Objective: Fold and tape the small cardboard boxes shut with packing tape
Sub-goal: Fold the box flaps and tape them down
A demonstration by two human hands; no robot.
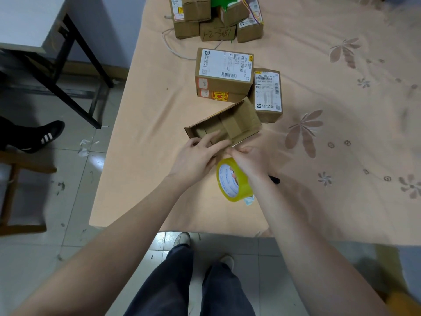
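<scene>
A small brown cardboard box (230,123) lies tilted on the table with a strip of clear tape across its top face. My left hand (200,153) rests on the box's near left edge, fingers straight and pressing on it. My right hand (250,159) is at the box's near right corner, its fingertips pinching the tape end there. A roll of yellowish packing tape (234,180) hangs on my right wrist, just below the box.
Three labelled boxes (224,69) stand behind the tilted box, and a pile of more boxes (216,19) sits at the table's far edge. A white cable (169,45) runs beside them. The floral tablecloth (341,110) spreads right. Someone's black shoe (45,135) is on the floor, left.
</scene>
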